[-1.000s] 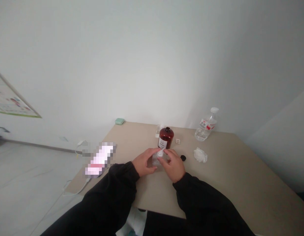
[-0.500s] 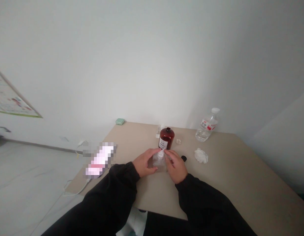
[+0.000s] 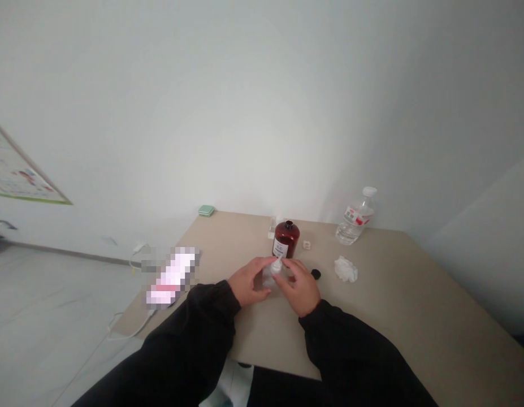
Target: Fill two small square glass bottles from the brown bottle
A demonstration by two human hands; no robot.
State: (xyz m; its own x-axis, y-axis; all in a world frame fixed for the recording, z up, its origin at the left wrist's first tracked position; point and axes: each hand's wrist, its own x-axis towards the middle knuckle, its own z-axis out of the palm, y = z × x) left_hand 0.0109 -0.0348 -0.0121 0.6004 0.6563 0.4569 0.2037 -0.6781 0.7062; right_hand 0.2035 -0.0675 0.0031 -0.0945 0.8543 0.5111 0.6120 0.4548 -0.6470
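Observation:
A clear bottle [image 3: 268,277] with a white pump top [image 3: 277,265] stands on the table between my two hands. My left hand [image 3: 248,281] is wrapped round the bottle's left side, thumb in front and fingers behind. With thumb and fingers, my right hand [image 3: 301,289] grips the white pump top from the right. Just behind them is a brown bottle [image 3: 286,237] with a white label and an uncapped neck. A small black cap [image 3: 315,274] lies to the right of my right hand.
Crumpled white tissue [image 3: 346,269] and a tilted-looking water bottle [image 3: 355,217] are on the right of the table [image 3: 397,294]. A clear block-like object [image 3: 272,228] and a green case [image 3: 206,211] sit near the wall. On the left lies a phone [image 3: 172,277] with a white cable [image 3: 137,334].
My right thumb has moved left and forward across the clear bottle, onto the pump top. My left hand keeps its place around the bottle.

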